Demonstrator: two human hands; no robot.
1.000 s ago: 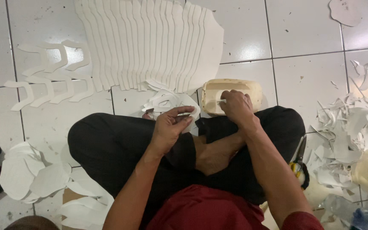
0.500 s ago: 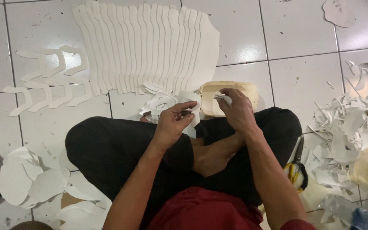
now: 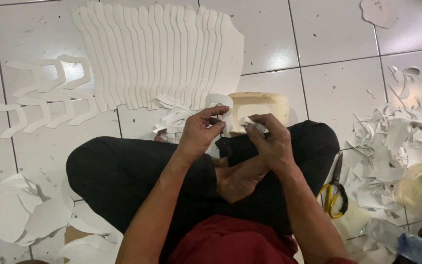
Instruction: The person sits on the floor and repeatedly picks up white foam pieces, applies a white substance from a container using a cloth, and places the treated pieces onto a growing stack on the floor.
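Floor tiles (image 3: 338,93) are covered with white cut-outs: a wide fanned row of long pieces (image 3: 157,54) is laid overlapped toward the far edge, apparently to keep finished ones in order. Scraps (image 3: 391,146) are heaped at the right edge, beside yellow-handled scissors (image 3: 334,188). A cream tray (image 3: 260,105) is set just past the crossed legs. One white cut-out (image 3: 219,105) is pinched in the left hand (image 3: 199,134), wrist bent inward; a small white piece (image 3: 249,122) is held in the closed grip of the right hand (image 3: 272,144), fingers curled.
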